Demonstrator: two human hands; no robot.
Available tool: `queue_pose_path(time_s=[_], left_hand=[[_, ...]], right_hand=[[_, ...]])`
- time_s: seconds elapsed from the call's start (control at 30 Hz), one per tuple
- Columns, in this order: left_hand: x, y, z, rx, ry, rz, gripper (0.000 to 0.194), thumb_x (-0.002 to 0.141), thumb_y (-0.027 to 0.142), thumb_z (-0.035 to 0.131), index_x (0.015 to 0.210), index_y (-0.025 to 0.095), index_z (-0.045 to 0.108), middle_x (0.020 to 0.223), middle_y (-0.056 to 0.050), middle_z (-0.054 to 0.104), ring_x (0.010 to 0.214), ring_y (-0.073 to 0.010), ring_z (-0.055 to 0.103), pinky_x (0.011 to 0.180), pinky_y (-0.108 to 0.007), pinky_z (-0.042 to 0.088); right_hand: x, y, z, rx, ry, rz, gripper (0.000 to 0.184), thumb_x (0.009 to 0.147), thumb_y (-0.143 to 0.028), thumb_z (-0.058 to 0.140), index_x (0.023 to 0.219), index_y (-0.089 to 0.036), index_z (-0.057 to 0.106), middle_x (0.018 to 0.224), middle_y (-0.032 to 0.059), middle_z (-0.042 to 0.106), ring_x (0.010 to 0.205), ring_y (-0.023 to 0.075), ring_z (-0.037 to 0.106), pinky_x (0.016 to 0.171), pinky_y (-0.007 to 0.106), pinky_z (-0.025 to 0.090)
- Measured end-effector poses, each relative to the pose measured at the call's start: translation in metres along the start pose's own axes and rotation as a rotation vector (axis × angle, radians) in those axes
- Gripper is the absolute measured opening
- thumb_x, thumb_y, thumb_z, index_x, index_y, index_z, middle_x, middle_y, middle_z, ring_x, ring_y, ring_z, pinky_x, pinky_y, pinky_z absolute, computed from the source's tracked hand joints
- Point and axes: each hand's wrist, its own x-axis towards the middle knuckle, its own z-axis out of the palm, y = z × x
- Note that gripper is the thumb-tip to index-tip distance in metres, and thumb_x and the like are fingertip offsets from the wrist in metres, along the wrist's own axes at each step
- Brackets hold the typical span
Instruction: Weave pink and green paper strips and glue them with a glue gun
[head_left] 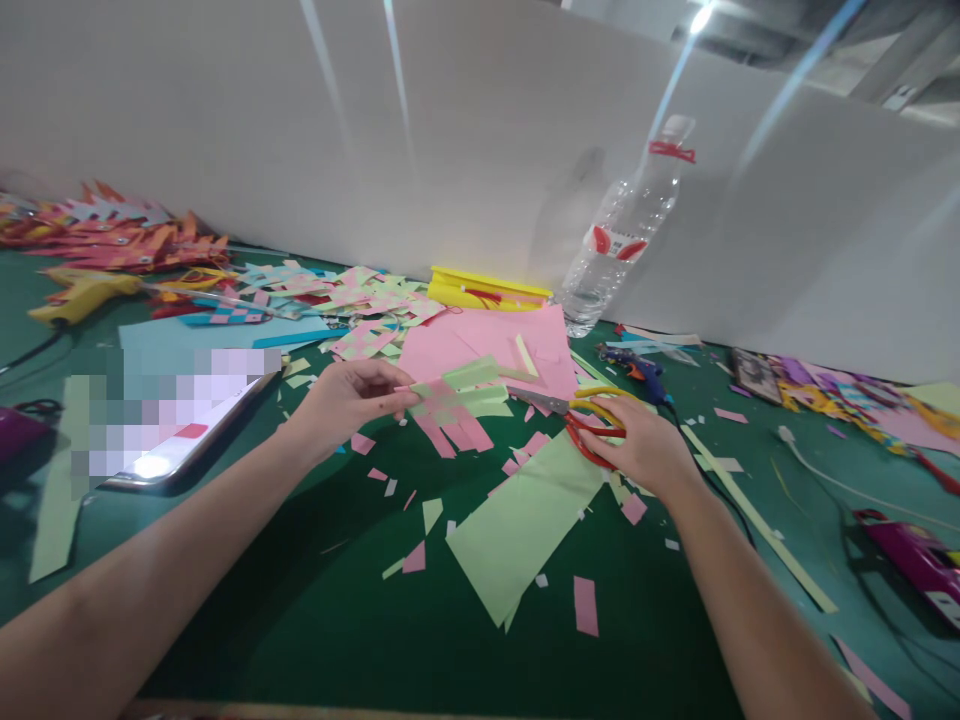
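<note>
Forearms (195,545) foremost; woven paper (442,398) between left hand (349,400), pinching it, and right hand (646,440), gripping scissors (549,403).

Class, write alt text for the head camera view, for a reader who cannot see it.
Two bare hands work with coloured paper: the left hand holds a woven pink-and-green paper strip piece, the right hand red-and-yellow-handled scissors. Paper scraps litter the green table, and a clear plastic bottle leans against a pale partition.

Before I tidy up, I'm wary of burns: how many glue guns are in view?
2: a yellow glue gun at the left, and a blue glue gun just beyond the right hand. Others may be hidden.
</note>
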Motion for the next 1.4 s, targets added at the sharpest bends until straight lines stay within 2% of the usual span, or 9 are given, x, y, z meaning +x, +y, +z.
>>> queue_pose_path(time_s=[0.23,0.43,0.53,0.7,0.9,1.03,1.23,1.4], left_hand=[[0.000,0.002,0.001,0.024,-0.036,0.034,0.018,0.063,0.035,0.076,0.074,0.022,0.071,0.084,-0.003,0.070,0.075,-0.0176,0.065,0.072,-0.030,0.056],[-0.001,-0.001,0.002,0.067,-0.214,0.070,0.023,0.069,0.035,0.072,0.088,0.022,0.070,0.101,-0.005,0.068,0.089,-0.0196,0.064,0.084,-0.033,0.053],[0.000,-0.004,0.003,0.092,-0.276,0.063,0.023,0.074,0.038,0.067,0.092,0.023,0.070,0.104,-0.005,0.068,0.093,-0.0199,0.063,0.086,-0.034,0.051],[0.001,-0.002,0.005,0.186,-0.253,-0.037,0.029,0.075,0.046,0.063,0.089,0.022,0.069,0.097,-0.006,0.070,0.089,-0.0208,0.064,0.084,-0.036,0.051],[0.002,-0.004,0.004,0.284,-0.190,-0.026,0.033,0.072,0.046,0.065,0.092,0.021,0.064,0.101,-0.007,0.067,0.085,-0.0209,0.065,0.074,-0.034,0.055],[0.002,-0.008,0.001,0.302,-0.152,-0.076,0.036,0.073,0.046,0.065,0.099,0.021,0.058,0.105,-0.008,0.066,0.086,-0.0222,0.066,0.066,-0.032,0.056],[0.003,-0.006,0.001,0.248,-0.058,-0.062,0.040,0.070,0.042,0.069,0.099,0.018,0.055,0.102,-0.008,0.066,0.083,-0.0198,0.066,0.071,-0.033,0.055],[0.004,-0.007,0.001,0.157,-0.110,-0.051,0.040,0.068,0.038,0.071,0.098,0.019,0.054,0.090,-0.007,0.070,0.086,-0.0224,0.067,0.080,-0.038,0.054]], right_hand=[[0.001,-0.001,-0.001,-0.021,0.007,0.013,0.037,0.080,-0.040,0.054,0.112,-0.023,0.060,0.111,0.0069,0.065,0.097,0.0250,0.063,0.069,0.034,0.056],[0.000,-0.002,-0.001,-0.022,-0.002,0.019,0.038,0.080,-0.040,0.053,0.114,-0.024,0.060,0.112,0.0065,0.064,0.097,0.0250,0.063,0.067,0.034,0.055],[0.000,-0.001,-0.001,-0.040,-0.019,0.047,0.040,0.080,-0.042,0.053,0.113,-0.021,0.060,0.112,0.0083,0.064,0.097,0.0259,0.063,0.066,0.034,0.055],[0.000,0.000,0.000,-0.042,-0.027,0.062,0.040,0.079,-0.043,0.053,0.111,-0.021,0.061,0.113,0.0088,0.064,0.096,0.0267,0.063,0.067,0.036,0.056],[0.000,0.002,-0.001,-0.036,-0.026,0.049,0.041,0.078,-0.045,0.053,0.112,-0.023,0.060,0.113,0.0087,0.064,0.098,0.0278,0.063,0.068,0.038,0.056],[0.000,0.000,-0.002,0.000,-0.015,0.004,0.040,0.079,-0.043,0.052,0.113,-0.024,0.060,0.113,0.0078,0.064,0.098,0.0271,0.063,0.071,0.038,0.056],[0.000,-0.002,-0.003,0.014,-0.050,0.027,0.041,0.079,-0.044,0.052,0.113,-0.022,0.060,0.113,0.0088,0.064,0.100,0.0277,0.062,0.071,0.038,0.056],[0.000,-0.001,-0.002,0.014,-0.053,0.031,0.041,0.079,-0.043,0.052,0.115,-0.023,0.059,0.113,0.0078,0.063,0.100,0.0267,0.062,0.071,0.037,0.056]])
